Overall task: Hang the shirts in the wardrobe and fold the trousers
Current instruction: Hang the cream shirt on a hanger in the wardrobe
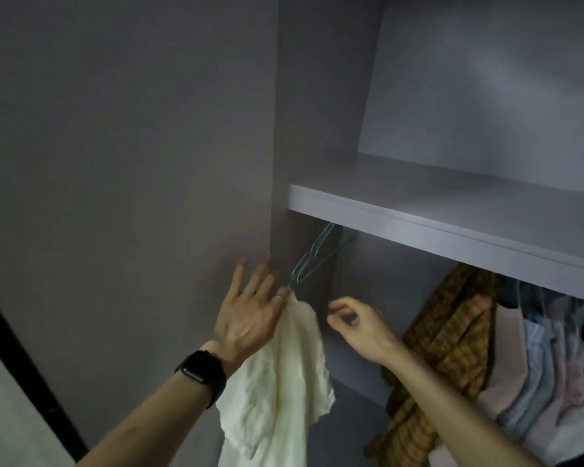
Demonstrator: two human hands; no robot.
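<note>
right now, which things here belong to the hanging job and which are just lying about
In the job:
cream crinkled shirt
teal wire hangers
left hand, fingers on the shirt top
right hand

Just there:
mustard checked shirt, already hung
pastel clothes
grey wardrobe shelf
black wristwatch

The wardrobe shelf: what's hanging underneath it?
Thin wire hangers at the left, a cream shirt below them, then a plaid shirt and pale clothes at the right. The front edge of the shelf covers whatever they hang from.
</note>
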